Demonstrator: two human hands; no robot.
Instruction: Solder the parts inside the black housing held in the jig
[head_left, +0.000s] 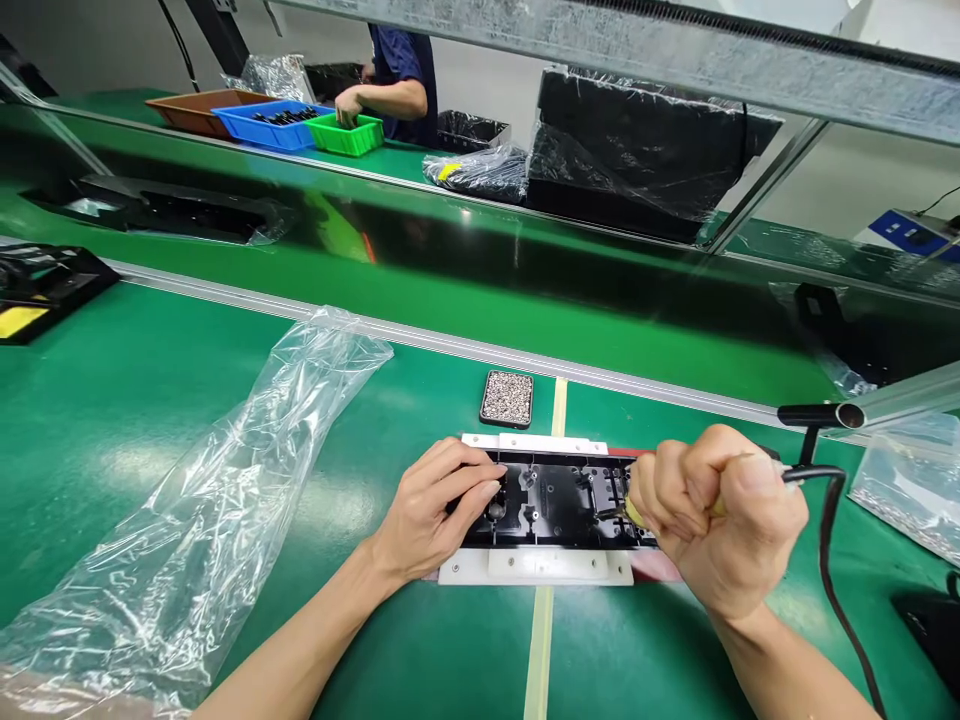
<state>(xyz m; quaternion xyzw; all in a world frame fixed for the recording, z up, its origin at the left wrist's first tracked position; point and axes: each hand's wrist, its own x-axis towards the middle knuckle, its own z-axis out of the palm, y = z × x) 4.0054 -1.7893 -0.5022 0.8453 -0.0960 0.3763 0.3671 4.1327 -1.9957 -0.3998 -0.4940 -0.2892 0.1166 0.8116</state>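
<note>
A long black plastic panel point(555, 510) with ribs and small posts lies in a white fixture point(555, 566), its inner side up. Over the panel's left end is my left hand point(442, 505), with thumb and fingertips drawn together at a small dark part. What they pinch is hidden. My right hand point(712, 515) is wrapped in a fist around a corded tool point(636, 512). Most of the tool is hidden; a yellow section and a thin dark tip point left, at the panel's right half. Behind the fixture sits a small square tray point(508, 397) of tiny silvery pieces.
A clear plastic bag point(217, 510) stretches across the left of the green table. The tool's black cord point(829, 540) hangs at right, near a bag of small parts point(911, 480). Beyond a metal rail, a co-worker's hand point(350, 105) reaches into a green bin point(345, 138).
</note>
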